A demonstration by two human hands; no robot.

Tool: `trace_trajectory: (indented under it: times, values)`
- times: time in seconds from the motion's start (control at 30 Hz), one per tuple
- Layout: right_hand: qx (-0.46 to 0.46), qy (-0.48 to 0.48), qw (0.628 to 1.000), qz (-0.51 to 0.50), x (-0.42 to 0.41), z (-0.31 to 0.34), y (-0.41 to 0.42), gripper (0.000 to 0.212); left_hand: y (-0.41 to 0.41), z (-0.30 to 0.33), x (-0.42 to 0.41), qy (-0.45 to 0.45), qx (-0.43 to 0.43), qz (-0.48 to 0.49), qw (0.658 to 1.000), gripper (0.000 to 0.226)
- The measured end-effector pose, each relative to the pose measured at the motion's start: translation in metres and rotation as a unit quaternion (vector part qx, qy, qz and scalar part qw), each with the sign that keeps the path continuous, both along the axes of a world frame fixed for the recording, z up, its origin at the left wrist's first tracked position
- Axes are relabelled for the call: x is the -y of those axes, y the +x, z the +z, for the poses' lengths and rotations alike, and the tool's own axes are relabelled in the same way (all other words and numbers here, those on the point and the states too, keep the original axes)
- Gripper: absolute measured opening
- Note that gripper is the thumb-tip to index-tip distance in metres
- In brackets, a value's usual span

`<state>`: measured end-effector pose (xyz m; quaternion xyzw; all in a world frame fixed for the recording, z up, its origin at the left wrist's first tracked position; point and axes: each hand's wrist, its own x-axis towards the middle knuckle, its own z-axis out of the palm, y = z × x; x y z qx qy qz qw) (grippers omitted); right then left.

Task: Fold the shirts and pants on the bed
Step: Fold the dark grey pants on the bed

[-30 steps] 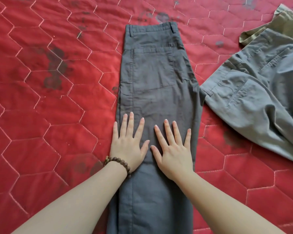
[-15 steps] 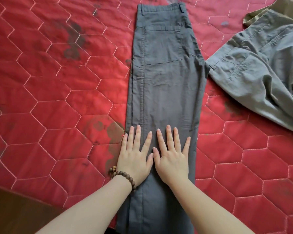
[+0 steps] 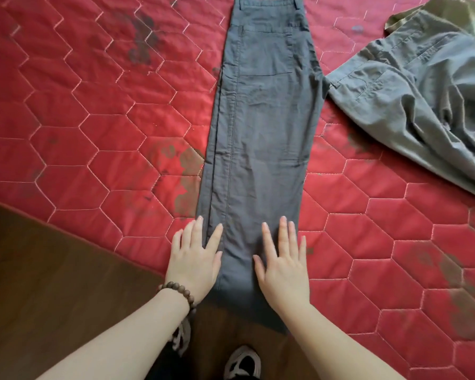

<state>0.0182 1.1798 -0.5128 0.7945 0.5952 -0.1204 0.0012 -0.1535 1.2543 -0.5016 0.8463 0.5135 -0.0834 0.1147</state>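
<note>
Dark pants point(image 3: 261, 149): dk grey, folded lengthwise into 1 long strip, laid flat on the red quilt; waistband at top of frame, cuff end nearest the person. Back pocket faces up.
Pants edges: L edge straight, w/ a seam running just inside it; R edge straight below the seat, bulging out at the seat. Cuff end overhangs the quilt's near edge, above the floor.
Left hand point(image 3: 195, 259): flat, fingers straight & spread, gripping nothing. It straddles the L edge of the strip, index finger on cloth, outer fingers on quilt.
Right hand point(image 3: 283, 267): flat, fingers straight & spread, gripping nothing; lies fully on the strip along its R edge. Bare cloth shows between the 2 hands.
Bracelet point(image 3: 180, 292): brown beads, on L wrist.
Red quilt point(image 3: 99, 138): hexagon stitching, dark blotches. Wide open quilt L of the strip; open quilt also R of it from mid-strip down to the near edge.
Second pants point(image 3: 422, 100): lighter grey-green, rumpled, upper R; their waist corner sits just beside the strip's seat, contact unclear.
Floor point(image 3: 52, 283): dk brown wood, lower L, meeting the quilt's near edge on a diagonal.
Shoe point(image 3: 243, 363): black & white, at bottom centre.
</note>
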Motion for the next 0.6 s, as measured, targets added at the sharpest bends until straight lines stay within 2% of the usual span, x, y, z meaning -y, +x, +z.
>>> trace_trajectory:
  times: [0.1,0.27,0.37,0.5,0.6]
  values:
    - [-0.023,0.028,0.997,-0.075,0.013,0.006,-0.01,0.068,-0.007,0.007,0.013,-0.006,0.038,0.015,0.999,0.051]
    - [-0.056,0.021,0.982,-0.176,0.022,0.01,-0.03,0.062,-0.008,0.012,0.026,-0.128,0.14,0.109,0.976,0.045]
    - [-0.067,0.018,0.97,-0.234,0.024,0.011,-0.035,0.062,-0.005,0.014,0.031,-0.153,0.177,0.151,0.96,0.042]
    - [-0.135,-0.013,0.939,-0.317,0.029,0.014,-0.035,0.062,-0.006,0.016,0.034,-0.14,0.197,0.14,0.96,0.024]
    - [-0.162,-0.047,0.924,-0.343,0.036,0.017,-0.036,0.051,-0.012,0.02,0.038,-0.116,0.229,0.142,0.956,0.018]
